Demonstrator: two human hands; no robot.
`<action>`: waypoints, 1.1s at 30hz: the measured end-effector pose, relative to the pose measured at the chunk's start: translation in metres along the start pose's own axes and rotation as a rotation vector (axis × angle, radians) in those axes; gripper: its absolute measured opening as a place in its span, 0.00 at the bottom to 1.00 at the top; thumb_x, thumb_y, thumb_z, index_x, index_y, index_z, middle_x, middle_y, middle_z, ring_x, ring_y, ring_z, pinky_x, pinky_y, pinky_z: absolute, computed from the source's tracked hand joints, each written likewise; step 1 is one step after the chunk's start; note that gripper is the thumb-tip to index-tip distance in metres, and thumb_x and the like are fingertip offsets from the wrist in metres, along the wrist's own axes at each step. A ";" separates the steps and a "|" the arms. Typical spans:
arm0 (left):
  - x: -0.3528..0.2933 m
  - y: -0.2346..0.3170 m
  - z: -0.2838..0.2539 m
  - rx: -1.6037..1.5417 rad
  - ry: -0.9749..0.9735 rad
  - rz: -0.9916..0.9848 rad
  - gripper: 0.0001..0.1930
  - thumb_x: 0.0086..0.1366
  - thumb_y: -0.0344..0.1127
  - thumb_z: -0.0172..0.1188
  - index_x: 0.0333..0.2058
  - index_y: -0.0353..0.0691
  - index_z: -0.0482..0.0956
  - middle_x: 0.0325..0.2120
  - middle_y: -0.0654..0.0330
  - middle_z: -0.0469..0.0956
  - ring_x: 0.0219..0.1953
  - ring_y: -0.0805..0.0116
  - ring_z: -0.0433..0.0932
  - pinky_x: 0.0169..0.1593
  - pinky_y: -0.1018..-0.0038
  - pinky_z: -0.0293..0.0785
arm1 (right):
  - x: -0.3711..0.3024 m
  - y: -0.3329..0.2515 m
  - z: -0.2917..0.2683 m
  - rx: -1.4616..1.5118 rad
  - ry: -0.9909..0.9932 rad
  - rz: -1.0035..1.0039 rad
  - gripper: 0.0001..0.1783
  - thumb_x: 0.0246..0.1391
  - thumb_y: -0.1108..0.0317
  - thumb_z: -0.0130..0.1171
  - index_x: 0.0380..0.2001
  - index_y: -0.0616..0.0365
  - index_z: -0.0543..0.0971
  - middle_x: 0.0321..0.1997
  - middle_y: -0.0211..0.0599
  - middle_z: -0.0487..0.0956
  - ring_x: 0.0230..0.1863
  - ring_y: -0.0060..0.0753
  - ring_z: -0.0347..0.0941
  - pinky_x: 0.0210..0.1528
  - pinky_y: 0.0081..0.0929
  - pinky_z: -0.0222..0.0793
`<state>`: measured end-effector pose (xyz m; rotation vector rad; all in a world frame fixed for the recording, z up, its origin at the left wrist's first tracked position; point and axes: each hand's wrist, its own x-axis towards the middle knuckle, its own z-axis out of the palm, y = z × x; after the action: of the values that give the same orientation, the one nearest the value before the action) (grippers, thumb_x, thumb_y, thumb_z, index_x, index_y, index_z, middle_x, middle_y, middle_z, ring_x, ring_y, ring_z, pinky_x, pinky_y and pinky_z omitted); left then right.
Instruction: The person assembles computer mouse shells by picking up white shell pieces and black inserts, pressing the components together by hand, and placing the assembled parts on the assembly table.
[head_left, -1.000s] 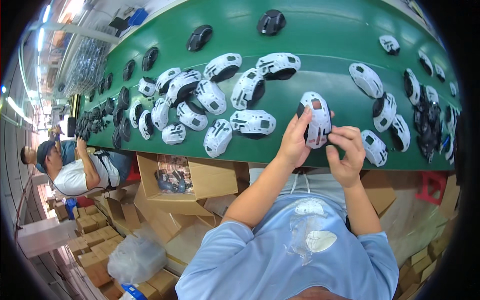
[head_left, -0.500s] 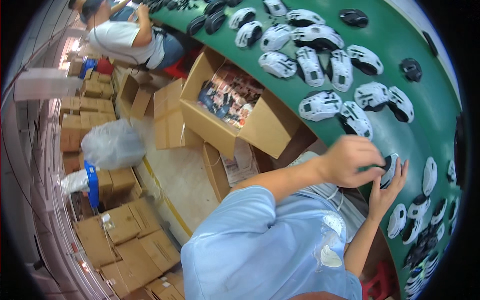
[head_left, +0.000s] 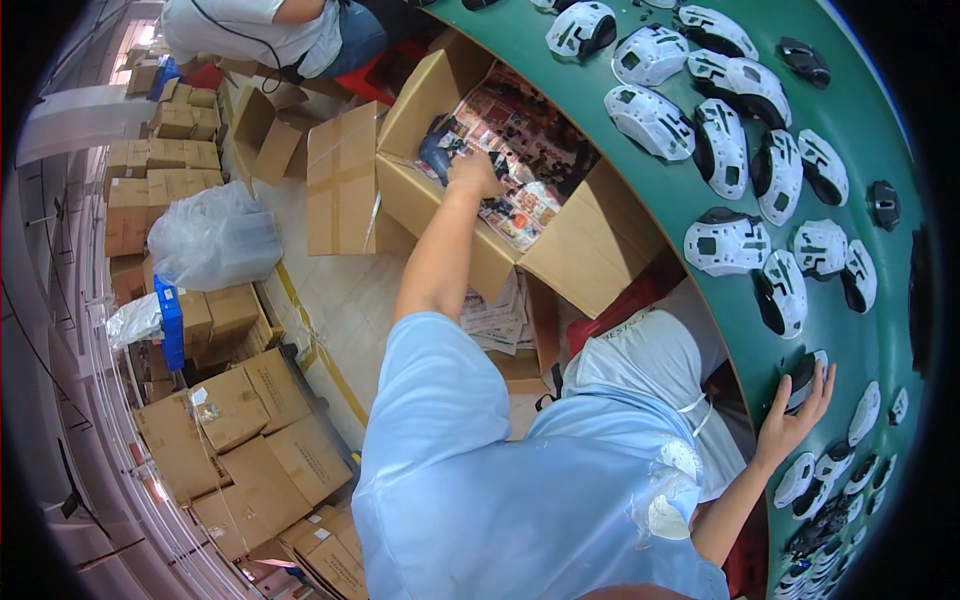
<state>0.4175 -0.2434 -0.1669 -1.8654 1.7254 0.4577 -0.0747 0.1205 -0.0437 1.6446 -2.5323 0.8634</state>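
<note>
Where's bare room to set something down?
Free green tabletop: the patch between the right hand and the cluster of curved white plastic shells above it in view; also the edge strip between those shells and the open brown cardboard box. Crowded: below the right hand, where more shells flank dark parts.

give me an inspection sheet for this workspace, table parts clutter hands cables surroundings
Surface: green table, many shells on it
Parts: white shells with dark undersides; one dark-and-white shell at the right hand; dark parts in an open carton
Clutter: stacked cartons and a clear plastic bag, left
Hands: left inside the open carton, grasp unclear; right has thumb and fingers around its shell
Cables: thin black cord by a co-worker
Surroundings: co-worker at upper left, yellow floor line
</note>
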 end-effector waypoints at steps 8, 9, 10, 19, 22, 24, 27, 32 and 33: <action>0.034 -0.011 -0.020 -0.049 0.046 0.052 0.22 0.58 0.45 0.62 0.48 0.38 0.83 0.51 0.48 0.81 0.56 0.53 0.79 0.58 0.62 0.75 | 0.003 0.002 0.003 -0.028 -0.023 -0.033 0.27 0.61 0.70 0.60 0.63 0.60 0.72 0.71 0.49 0.65 0.70 0.50 0.61 0.71 0.44 0.54; 0.036 -0.015 -0.028 -0.006 0.075 0.034 0.22 0.59 0.44 0.61 0.49 0.39 0.83 0.52 0.47 0.80 0.56 0.52 0.79 0.58 0.62 0.75 | 0.002 0.001 0.003 -0.030 -0.023 -0.026 0.26 0.61 0.70 0.60 0.63 0.60 0.72 0.71 0.49 0.65 0.70 0.50 0.61 0.71 0.44 0.54; 0.037 -0.021 -0.036 0.038 0.105 0.017 0.21 0.59 0.43 0.61 0.49 0.40 0.83 0.52 0.47 0.80 0.56 0.50 0.78 0.59 0.61 0.74 | 0.000 0.001 0.002 -0.032 -0.022 -0.018 0.26 0.61 0.71 0.59 0.62 0.60 0.72 0.71 0.49 0.65 0.70 0.50 0.61 0.71 0.43 0.54; 0.064 -0.079 -0.007 -0.083 0.076 -0.089 0.36 0.54 0.49 0.70 0.60 0.42 0.73 0.55 0.48 0.78 0.59 0.53 0.76 0.63 0.62 0.71 | 0.003 0.002 0.003 -0.031 -0.021 -0.026 0.26 0.61 0.73 0.58 0.62 0.62 0.72 0.70 0.50 0.65 0.70 0.49 0.62 0.71 0.42 0.55; 0.069 -0.089 0.004 -0.175 0.173 -0.034 0.32 0.54 0.46 0.70 0.58 0.43 0.75 0.52 0.47 0.80 0.52 0.52 0.81 0.58 0.64 0.76 | 0.004 0.002 0.007 -0.015 -0.019 -0.036 0.25 0.61 0.73 0.58 0.62 0.62 0.72 0.70 0.50 0.66 0.69 0.49 0.62 0.70 0.42 0.55; 0.072 -0.082 -0.001 -0.274 0.066 -0.035 0.30 0.54 0.43 0.70 0.56 0.42 0.76 0.49 0.48 0.82 0.47 0.53 0.83 0.52 0.63 0.79 | 0.001 0.003 0.004 -0.044 -0.019 -0.025 0.25 0.61 0.73 0.58 0.62 0.62 0.72 0.70 0.50 0.66 0.69 0.49 0.62 0.70 0.42 0.55; 0.071 -0.089 -0.004 -0.473 -0.039 -0.044 0.26 0.55 0.39 0.68 0.54 0.40 0.78 0.42 0.50 0.84 0.39 0.56 0.85 0.40 0.64 0.83 | 0.002 0.002 0.004 -0.055 -0.019 -0.027 0.26 0.61 0.72 0.59 0.62 0.61 0.72 0.70 0.50 0.66 0.69 0.49 0.63 0.70 0.42 0.55; 0.044 -0.114 -0.030 -0.701 0.010 0.029 0.21 0.57 0.34 0.66 0.50 0.37 0.79 0.35 0.53 0.84 0.34 0.63 0.85 0.28 0.65 0.82 | 0.006 0.002 0.006 -0.014 -0.024 -0.064 0.26 0.61 0.71 0.59 0.62 0.61 0.72 0.70 0.50 0.66 0.69 0.49 0.62 0.70 0.42 0.55; 0.032 -0.123 -0.038 -0.762 0.038 0.090 0.19 0.60 0.34 0.65 0.50 0.38 0.78 0.36 0.57 0.83 0.33 0.66 0.82 0.30 0.69 0.79 | 0.008 0.000 0.006 -0.005 -0.024 -0.064 0.26 0.61 0.71 0.60 0.62 0.60 0.72 0.70 0.50 0.66 0.69 0.49 0.62 0.70 0.42 0.55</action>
<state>0.5385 -0.2894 -0.1359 -2.2978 1.8085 1.2609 -0.0763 0.1106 -0.0466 1.7347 -2.4789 0.8368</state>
